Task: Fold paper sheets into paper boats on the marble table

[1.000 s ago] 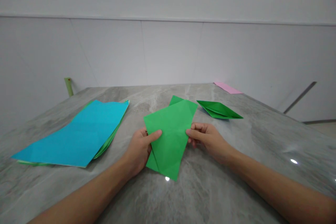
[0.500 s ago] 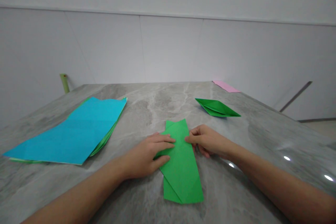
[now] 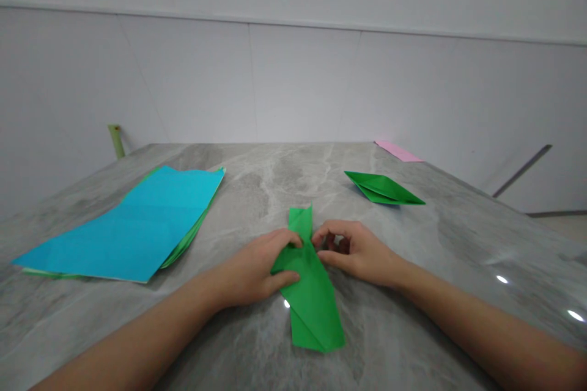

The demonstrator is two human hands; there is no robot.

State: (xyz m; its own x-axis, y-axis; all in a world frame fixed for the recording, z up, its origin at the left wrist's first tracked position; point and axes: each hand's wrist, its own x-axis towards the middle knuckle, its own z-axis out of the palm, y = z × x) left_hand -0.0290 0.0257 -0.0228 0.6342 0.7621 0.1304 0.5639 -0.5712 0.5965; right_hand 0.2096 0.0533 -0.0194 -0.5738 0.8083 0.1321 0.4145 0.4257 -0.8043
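A folded sheet of green paper [image 3: 312,299] lies lengthwise in front of me, with its middle squeezed narrow and its right side raised. Over its left edge is my left hand [image 3: 261,266], thumb resting on the sheet and fingers bent at the pinched middle. My right hand [image 3: 362,253] grips the right edge with curled thumb and forefinger; its other fingers are tucked in behind. Beyond the right hand sits a folded green paper piece [image 3: 384,189] with pointed ends, touched by neither hand.
At the left lies a stack of paper, a blue sheet [image 3: 137,226] on top and green ones under it. Pink paper [image 3: 398,151] rests at the far right edge of the grey marbled table [image 3: 257,165]. A white wall [image 3: 293,85] stands behind.
The green sheet's flat middle has been drawn in and creased up between my hands. My right fingers have shifted left with its right edge, and my left fingers have bent more.
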